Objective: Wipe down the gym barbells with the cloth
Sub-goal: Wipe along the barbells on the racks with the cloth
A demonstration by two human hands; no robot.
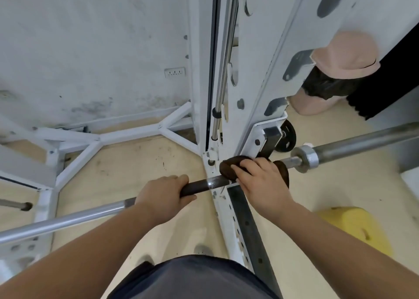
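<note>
Two bare forearms (pixel 95 242), dark grey garment (pixel 192 280) below, pale grey shoe tips (pixel 203 250)

Single head-worn wide-angle view, looking steeply down, close over the barbell (pixel 68 219), floor (pixel 127 162) below

**Location: Gym, Rack Station**

The setting is a gym. A long steel barbell (pixel 68 219) with a collar lies across a white steel rack (pixel 272 60), whose uprights carry rows of adjustment holes. A chrome guide rod (pixel 223 72) runs up the frame. A small black weight plate (pixel 288 138) sits just beside the rack's bracket. The floor (pixel 136 162) is light wood.
</note>
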